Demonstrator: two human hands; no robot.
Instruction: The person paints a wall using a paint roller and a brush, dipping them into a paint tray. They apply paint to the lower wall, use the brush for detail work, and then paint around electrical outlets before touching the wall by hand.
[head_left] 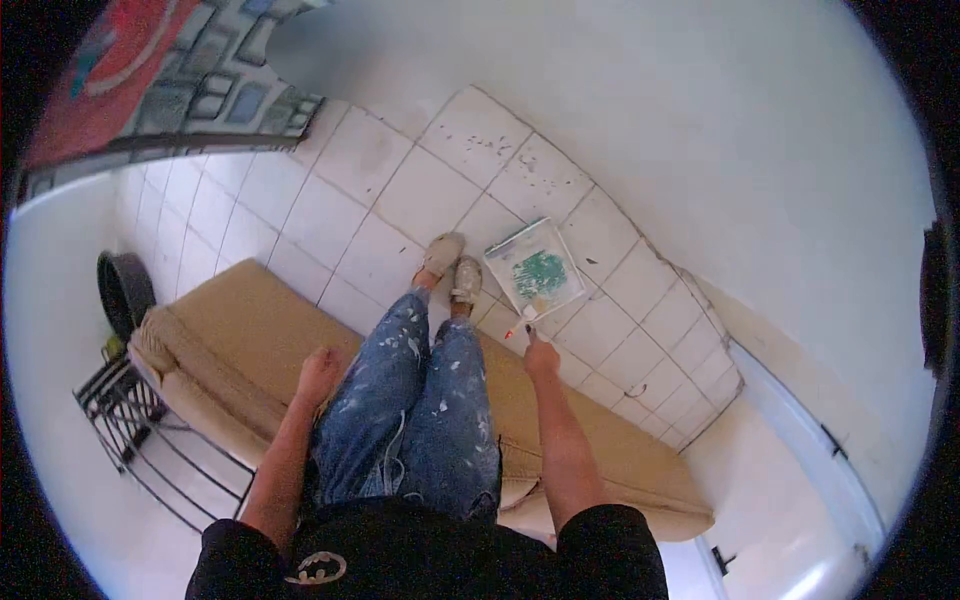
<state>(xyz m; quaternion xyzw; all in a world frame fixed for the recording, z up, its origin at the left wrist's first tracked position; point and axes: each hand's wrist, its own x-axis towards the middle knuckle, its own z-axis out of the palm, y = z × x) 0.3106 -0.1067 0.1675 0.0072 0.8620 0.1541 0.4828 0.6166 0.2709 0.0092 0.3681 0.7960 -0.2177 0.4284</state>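
My right hand (542,358) is closed around the dark handle of what looks like a paintbrush (540,304). Its tan bristle end is over the near edge of a shallow paint tray (503,280). Green paint (541,274) is smeared across the tray bottom. Beside my fingers, a small tool with a white and red handle (518,322) lies by the tray's near rim; I cannot make out its kind. My left hand (319,373) rests by my left thigh, above the sofa seat. Its fingers look loosely curled, and nothing shows in them.
I sit on a tan sofa (255,320). My paint-spotted shoes (466,280) stand on white floor tiles (425,190) left of the tray. Dark flakes dot the tiles near the white wall (690,130). A black metal rack (125,400) and a dark bucket (125,285) stand left.
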